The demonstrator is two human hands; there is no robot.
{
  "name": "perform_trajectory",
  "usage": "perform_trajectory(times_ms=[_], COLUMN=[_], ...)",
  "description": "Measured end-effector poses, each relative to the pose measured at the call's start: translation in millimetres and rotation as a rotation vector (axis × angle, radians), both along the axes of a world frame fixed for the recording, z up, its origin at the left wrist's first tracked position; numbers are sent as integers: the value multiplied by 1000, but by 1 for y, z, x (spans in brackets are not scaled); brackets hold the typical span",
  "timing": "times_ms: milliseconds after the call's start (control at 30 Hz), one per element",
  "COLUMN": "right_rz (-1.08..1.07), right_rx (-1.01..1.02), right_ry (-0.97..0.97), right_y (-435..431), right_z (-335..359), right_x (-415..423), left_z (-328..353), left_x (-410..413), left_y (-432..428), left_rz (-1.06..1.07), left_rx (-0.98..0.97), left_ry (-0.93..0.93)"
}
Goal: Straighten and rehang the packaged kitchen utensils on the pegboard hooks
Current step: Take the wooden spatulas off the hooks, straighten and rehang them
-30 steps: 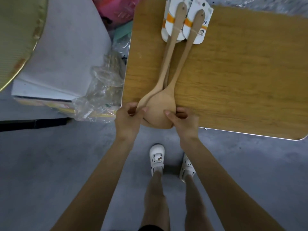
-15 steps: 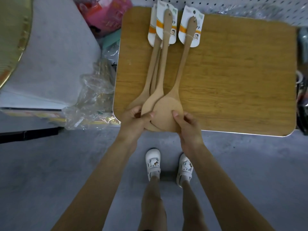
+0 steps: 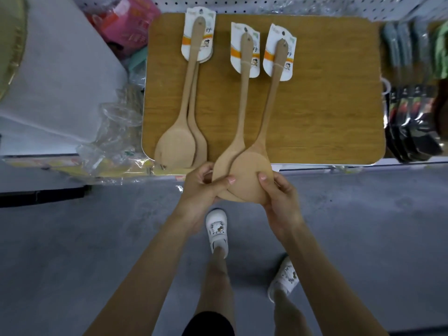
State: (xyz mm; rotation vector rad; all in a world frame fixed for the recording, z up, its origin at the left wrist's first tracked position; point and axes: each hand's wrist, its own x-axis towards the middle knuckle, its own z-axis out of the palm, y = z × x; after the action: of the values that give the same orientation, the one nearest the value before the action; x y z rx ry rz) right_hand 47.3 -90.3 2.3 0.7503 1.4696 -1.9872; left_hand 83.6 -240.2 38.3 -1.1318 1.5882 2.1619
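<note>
The step in hand looks like straightening: two wooden spatulas [image 3: 249,141] hang by their header cards [image 3: 244,48] near the top edge of the wooden board [image 3: 327,105], and both hands grip their overlapping blades at the board's bottom edge. The left hand [image 3: 206,187] is closed on the blade of the left one, thumb laid across its face and fingers curled behind; the right hand [image 3: 278,200] pinches the right rim of the front blade, thumb on the face, fingers hidden behind. Both forearms reach up and forward from the body, wrists close together, elbows well apart. A second pair of spatulas [image 3: 184,132] hangs free toward the board's left edge, just beside the left hand. The handles of the held pair lean inward from separate cards, so the next move probably calls for drawing the blades apart until each hangs plumb beneath its own hook, then releasing gently; whether the cards sit fully on the hooks cannot be told.
</note>
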Motion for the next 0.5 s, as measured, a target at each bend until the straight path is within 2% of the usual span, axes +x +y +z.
perform_trajectory(times_ms=[200,267,500], right_rz=[71,86,141], right_rx=[-29,19,61], right_ry=[49,62,258], right_y=[86,115,305], right_z=[28,41,124], right_x=[18,13,11], left_z=[31,39,96], left_x=[21,26,41], left_y=[80,115,301], left_rz=[-76,-93,-201], left_rx=[-19,-12,67], left_ry=[56,70,191])
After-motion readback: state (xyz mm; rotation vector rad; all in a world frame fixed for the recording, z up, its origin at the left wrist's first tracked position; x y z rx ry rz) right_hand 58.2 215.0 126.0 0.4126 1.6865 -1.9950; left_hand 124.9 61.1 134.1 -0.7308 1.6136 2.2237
